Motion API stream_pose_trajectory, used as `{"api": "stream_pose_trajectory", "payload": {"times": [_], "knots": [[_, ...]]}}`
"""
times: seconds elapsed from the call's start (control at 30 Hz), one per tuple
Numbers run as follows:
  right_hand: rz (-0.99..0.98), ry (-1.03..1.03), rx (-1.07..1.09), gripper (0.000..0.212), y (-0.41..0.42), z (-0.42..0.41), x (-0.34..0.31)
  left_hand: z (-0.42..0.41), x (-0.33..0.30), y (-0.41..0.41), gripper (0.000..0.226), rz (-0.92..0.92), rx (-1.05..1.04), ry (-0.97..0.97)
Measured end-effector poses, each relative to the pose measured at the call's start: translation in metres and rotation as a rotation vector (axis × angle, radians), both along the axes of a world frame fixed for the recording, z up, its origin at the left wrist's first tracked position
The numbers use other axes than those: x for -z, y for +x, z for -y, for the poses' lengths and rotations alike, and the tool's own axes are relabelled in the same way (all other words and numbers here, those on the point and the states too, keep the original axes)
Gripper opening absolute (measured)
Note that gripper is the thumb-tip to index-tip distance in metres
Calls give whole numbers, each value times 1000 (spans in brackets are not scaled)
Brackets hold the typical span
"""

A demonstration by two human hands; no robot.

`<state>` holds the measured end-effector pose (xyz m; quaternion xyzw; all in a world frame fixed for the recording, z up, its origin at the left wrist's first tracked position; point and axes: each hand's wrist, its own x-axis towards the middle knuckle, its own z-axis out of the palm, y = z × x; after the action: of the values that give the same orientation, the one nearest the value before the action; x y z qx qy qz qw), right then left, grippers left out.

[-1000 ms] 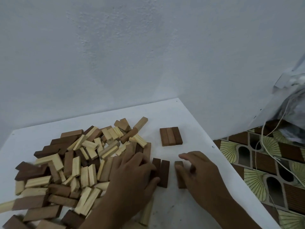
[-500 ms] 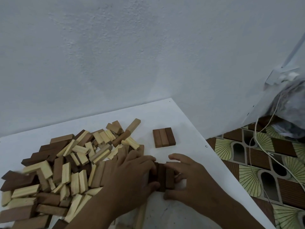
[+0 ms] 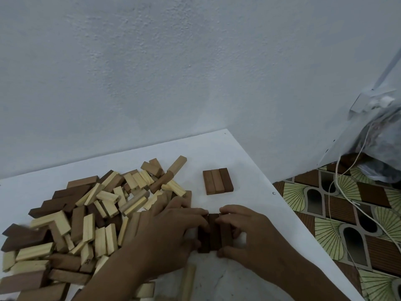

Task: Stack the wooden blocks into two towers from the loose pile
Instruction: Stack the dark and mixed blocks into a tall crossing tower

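Head view:

- A white worktop (image 3: 227,153) stands against a pale textured wall (image 3: 173,72), its right corner near a patterned floor (image 3: 347,224).
- A loose pile (image 3: 91,218) of light and dark wooden blocks covers the left half of the worktop, blocks lying crosswise over one another at many angles.
- Three brown blocks (image 3: 218,181) lie flat side by side, long sides touching, as one square layer on the worktop, apart from the pile and beyond the hands.
- Nearer the camera, a second row of dark blocks (image 3: 213,232) lies flat on the worktop, their long sides together; how many there are is partly hidden by the fingers.
- The left hand (image 3: 171,231) has its fingers curled against the left side of that dark row, the fingertips at its far end and the thumb low on its near side.
- The right hand (image 3: 249,231) presses the row from the right, fingers curled over its far end and thumb at its near end, so the row is squeezed between the two hands.
- A single light block (image 3: 187,281) lies on the worktop near the bottom edge, below the left hand.
- On the floor to the right, white cables (image 3: 338,192) trail past a crumpled plastic bag (image 3: 382,148).
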<state>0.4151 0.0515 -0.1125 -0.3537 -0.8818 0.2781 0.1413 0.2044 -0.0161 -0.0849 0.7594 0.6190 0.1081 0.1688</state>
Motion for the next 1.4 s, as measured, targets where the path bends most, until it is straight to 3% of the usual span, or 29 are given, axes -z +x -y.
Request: {"api": "stream_pose_trajectory", "payload": {"times": [0.43,0.57,0.8,0.93,1.1,1.27,1.4], "knots": [[-11,-27,-10,54,-3,1,-1,-13,17,-6,31,-47,-42,62],[-38,-32,-4,62,-10,9,-3,-11,19,-6,25,-73,-63,114],[-94,-11,31,54,-19,8,4,-8,20,-2,51,-139,-85,132],[-136,-41,-22,56,-13,-3,-1,-5,6,-7,27,-110,-20,59],[-139,-53,-68,58,-8,-11,0,-10,8,-5,17,-70,38,25],[-16,46,12,67,5,-16,4,-15,9,-8,12,-71,51,49],[1,37,51,57,6,-18,9,-19,11,-12,20,-67,55,82]]}}
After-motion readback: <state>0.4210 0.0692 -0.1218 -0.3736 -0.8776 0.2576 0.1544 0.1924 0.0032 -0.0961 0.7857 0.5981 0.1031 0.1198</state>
